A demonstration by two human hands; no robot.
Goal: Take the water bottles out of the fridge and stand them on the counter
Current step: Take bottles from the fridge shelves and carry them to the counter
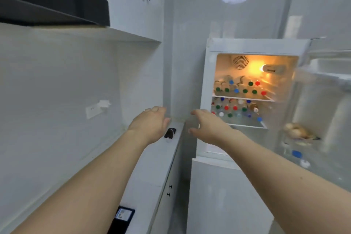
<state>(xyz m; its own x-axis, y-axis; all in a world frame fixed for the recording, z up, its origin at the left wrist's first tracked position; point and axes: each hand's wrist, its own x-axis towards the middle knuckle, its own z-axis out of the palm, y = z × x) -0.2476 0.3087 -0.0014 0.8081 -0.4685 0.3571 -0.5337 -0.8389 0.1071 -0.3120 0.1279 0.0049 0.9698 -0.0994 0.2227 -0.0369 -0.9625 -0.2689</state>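
Observation:
The white fridge [207, 81] stands open at the centre right, lit yellow inside. Several water bottles [240, 87] with green, blue and red caps lie on its upper shelf, and more bottles [235, 109] fill the shelf below. The white counter [152, 167] runs along the left wall up to the fridge. My left hand [152, 123] reaches forward over the far end of the counter with relaxed fingers and holds nothing. My right hand [208, 125] stretches toward the fridge's lower shelf, fingers spread, empty, short of the bottles.
The fridge door [326, 100] swings open to the right, with bottles [297, 155] and a pale object in its racks. A small black device [170, 132] lies at the counter's far end, another dark object [122, 218] lies nearer me. A range hood [53, 2] hangs upper left.

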